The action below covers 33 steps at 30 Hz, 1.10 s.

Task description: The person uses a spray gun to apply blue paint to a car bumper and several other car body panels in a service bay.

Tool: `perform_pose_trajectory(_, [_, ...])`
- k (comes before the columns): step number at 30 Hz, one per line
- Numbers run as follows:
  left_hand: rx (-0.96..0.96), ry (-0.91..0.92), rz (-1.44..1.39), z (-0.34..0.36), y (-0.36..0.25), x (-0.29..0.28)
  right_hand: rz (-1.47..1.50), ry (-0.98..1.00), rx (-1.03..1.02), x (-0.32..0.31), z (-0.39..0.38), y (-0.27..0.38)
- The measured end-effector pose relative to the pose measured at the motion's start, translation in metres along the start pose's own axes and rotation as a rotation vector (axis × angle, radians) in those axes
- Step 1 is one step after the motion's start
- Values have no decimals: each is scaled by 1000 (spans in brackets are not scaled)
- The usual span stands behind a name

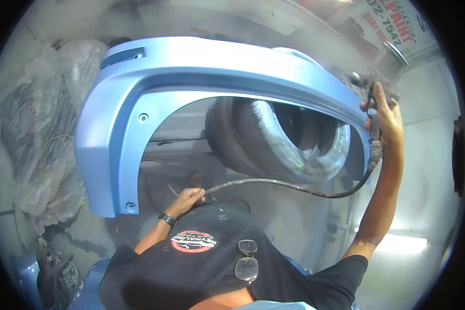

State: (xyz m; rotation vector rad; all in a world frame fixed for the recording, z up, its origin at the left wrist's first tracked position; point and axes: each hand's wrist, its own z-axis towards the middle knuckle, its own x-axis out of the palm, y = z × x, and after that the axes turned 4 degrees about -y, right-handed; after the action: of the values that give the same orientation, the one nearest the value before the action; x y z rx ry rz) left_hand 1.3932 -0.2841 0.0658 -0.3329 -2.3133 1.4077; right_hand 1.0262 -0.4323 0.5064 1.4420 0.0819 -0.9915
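A glossy light-blue car body panel (pixel 212 59) with a wide wheel-arch cutout spans the view in front of me. My right hand (pixel 390 126), arm stretched out at the right, is wrapped round a spray gun (pixel 375 123) close to the panel's right end. Haze partly blurs the gun's head. From the gun's handle a dark air hose (pixel 284 183) sags across to the left. My left hand (pixel 187 200), with a black watch on its wrist, is closed on that hose below the arch, near my body.
Large tyres (pixel 274 142) stand behind the arch opening, their sides dusted pale. Crumpled clear plastic sheeting (pixel 36 150) hangs at the left. Another blue painted part (pixel 27 274) shows at lower left. A printed banner (pixel 392 23) and a pale wall (pixel 423 155) lie to the right.
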Motion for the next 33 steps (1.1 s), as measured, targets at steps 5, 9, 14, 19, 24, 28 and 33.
perform_pose_trajectory(5, [81, -74, 150, 2, 17, -14, 89, 425, -343, 99, -44, 84])
perform_pose_trajectory(9, [-89, -21, 198, -6, -3, -7, 116, 546, -504, 114, -64, 125])
perform_pose_trajectory(14, [-67, -115, 183, -4, 0, -7, 50, 508, -412, 91, -19, 95])
perform_pose_trajectory(19, [-52, 125, 292, 8, -13, -22, 51, 194, 31, -8, 61, -6])
perform_pose_trajectory(24, [-62, 211, 202, 28, -72, 1, 5, -234, 152, -101, 100, -99])
perform_pose_trajectory(28, [-39, 199, 226, 51, -78, 15, -5, -370, 127, -133, 98, -114])
perform_pose_trajectory(33, [36, 226, 202, 62, -60, 13, 177, -65, 126, -116, 76, -71])
